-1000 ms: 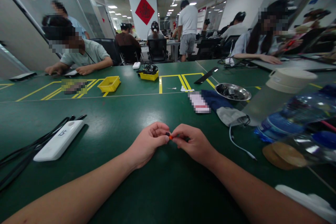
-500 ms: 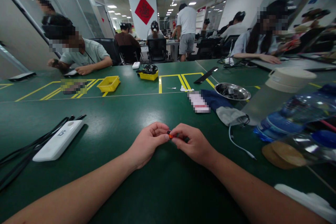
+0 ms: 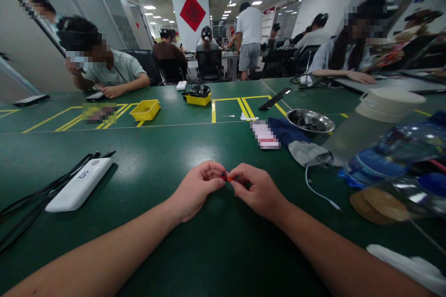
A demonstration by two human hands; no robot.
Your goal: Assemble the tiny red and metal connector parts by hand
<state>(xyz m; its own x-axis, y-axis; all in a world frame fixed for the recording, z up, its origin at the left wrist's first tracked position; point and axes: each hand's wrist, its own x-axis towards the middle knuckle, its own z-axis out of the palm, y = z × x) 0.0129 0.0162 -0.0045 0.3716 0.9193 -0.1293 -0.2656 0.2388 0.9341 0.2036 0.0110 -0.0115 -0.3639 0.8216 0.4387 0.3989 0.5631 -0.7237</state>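
Observation:
Over the middle of the green table (image 3: 153, 148), my left hand (image 3: 200, 188) pinches a small dark and red piece (image 3: 223, 176) between thumb and fingers. Facing it, my right hand (image 3: 256, 190) has thumb and fingertips closed on a small orange piece (image 3: 229, 177). The two pieces meet or nearly meet between the fingertips; their exact shapes are too small to make out, and the fingers partly cover them.
A white power bank (image 3: 80, 184) with black cables lies left. Yellow trays (image 3: 145, 110), a metal bowl (image 3: 310, 120), a blue pouch (image 3: 284, 132), a white cable (image 3: 322, 197) and bottles (image 3: 376, 158) stand or lie beyond and right. Other people sit across the table.
More of the red and orange colour shows between my fingertips, and the orange piece sits slightly further right. The seated person at the left has raised a hand toward the head.

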